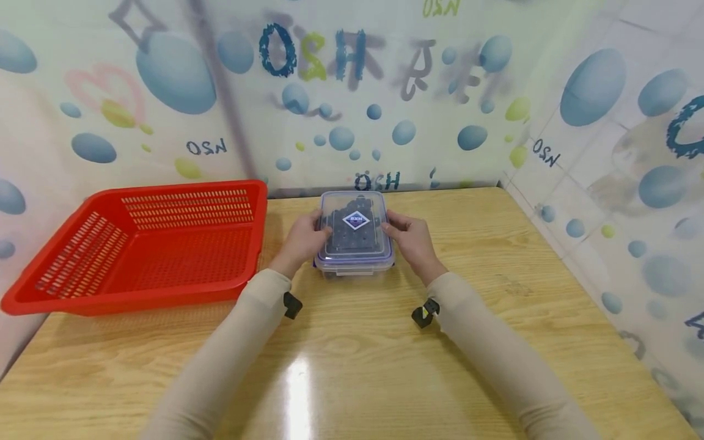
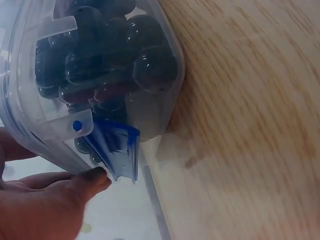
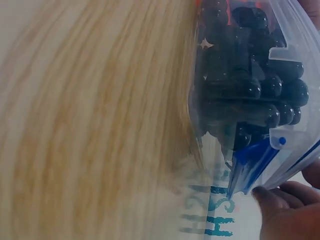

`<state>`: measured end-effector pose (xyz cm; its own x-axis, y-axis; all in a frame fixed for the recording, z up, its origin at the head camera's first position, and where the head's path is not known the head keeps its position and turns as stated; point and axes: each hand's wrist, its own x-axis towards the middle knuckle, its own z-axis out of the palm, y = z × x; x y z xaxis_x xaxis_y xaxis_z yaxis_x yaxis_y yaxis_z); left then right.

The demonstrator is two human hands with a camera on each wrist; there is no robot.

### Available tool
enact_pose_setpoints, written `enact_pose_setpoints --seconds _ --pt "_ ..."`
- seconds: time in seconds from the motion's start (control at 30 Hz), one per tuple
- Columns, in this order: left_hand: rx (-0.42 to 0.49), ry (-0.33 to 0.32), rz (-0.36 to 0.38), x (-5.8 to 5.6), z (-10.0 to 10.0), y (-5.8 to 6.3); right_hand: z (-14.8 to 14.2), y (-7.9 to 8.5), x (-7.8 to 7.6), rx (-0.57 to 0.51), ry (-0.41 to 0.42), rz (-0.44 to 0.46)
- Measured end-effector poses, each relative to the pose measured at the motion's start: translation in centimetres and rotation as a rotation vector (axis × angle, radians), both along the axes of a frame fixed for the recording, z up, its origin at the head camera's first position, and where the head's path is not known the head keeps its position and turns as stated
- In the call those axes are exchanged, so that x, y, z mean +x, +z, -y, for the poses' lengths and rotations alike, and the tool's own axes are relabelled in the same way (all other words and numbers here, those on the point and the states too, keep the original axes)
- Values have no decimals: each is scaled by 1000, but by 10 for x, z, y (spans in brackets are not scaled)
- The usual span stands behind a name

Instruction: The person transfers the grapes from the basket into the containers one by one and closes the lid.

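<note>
A clear plastic food container (image 1: 352, 252) with a blue seal stands at the back of the table, its lid lying on top. A diamond-shaped label (image 1: 356, 220) marks the lid. Dark grapes (image 2: 100, 60) fill the inside and show through the walls. My left hand (image 1: 304, 237) grips the left side, thumb over the lid edge. On the opposite side my right hand (image 1: 412, 239) holds the lid edge likewise, with its thumb on top. A side latch with blue trim (image 2: 116, 147) sticks outward near the left fingertips. Another latch (image 3: 254, 162) angles out beside the right thumb.
To the left, a red plastic basket (image 1: 165, 297) with slotted walls stands on the wooden table (image 1: 363, 354). A patterned curtain (image 1: 404, 104) rises right behind the container, and a similarly printed wall (image 1: 605, 183) borders the table's right side.
</note>
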<state>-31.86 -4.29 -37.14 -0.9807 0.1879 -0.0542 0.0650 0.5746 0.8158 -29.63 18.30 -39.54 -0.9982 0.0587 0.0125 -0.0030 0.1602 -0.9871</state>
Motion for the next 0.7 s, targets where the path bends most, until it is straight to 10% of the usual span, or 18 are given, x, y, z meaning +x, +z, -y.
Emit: enact_pose_setpoints --seconds 0.4,0.7 --pt "43 91 54 4 0 -3 0 1 0 95 16 28" --pt "91 158 157 7 6 -5 -6 7 -9 -9 39 310"
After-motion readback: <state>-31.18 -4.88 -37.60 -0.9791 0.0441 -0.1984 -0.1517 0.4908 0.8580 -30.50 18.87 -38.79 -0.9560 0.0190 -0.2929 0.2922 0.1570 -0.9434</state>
